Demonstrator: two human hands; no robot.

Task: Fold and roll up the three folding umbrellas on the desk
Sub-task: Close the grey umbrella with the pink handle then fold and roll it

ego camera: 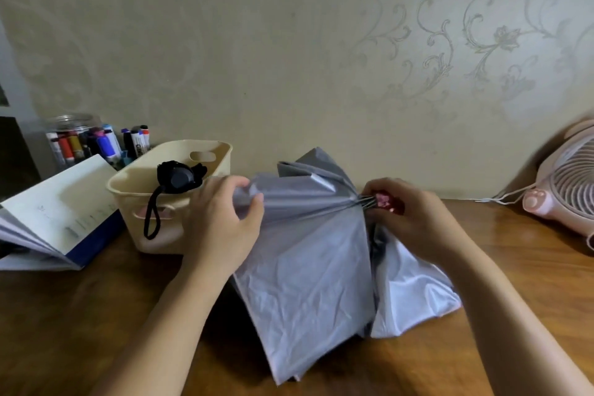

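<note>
A pale lilac-grey folding umbrella [308, 254] lies across the wooden desk [96, 315], its canopy loose and spread in wide flaps. My left hand [225, 219] grips the bunched fabric at the umbrella's left end. My right hand [408, 215] holds the right end, where thin metal ribs meet a pink-red handle [384, 201]. A rolled black umbrella [178, 177] with a wrist cord stands in the cream basket [154, 228]. Something dark shows under the lilac canopy; I cannot tell what it is.
An open book or binder [54, 222] lies at the left. Behind it stand a jar and a cup of markers [96, 145]. A pink desk fan [565, 183] with a white cord is at the right edge. A patterned wall runs along the desk's back.
</note>
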